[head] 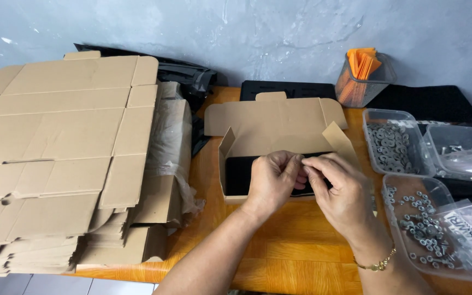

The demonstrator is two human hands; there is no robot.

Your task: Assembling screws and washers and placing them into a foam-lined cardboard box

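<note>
both hands (307, 177) meet over open box (271, 128), bins (391, 142) close right.

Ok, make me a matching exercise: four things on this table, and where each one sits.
Things:
1. stack of flat cardboard
2. open cardboard box
3. mesh cup of orange slips
4. tub of washers

Places:
A. under both hands, middle of the table
B. far left
C. at the back, against the wall
D. right of the open box

Pairs: 1-B, 2-A, 3-C, 4-D
</note>
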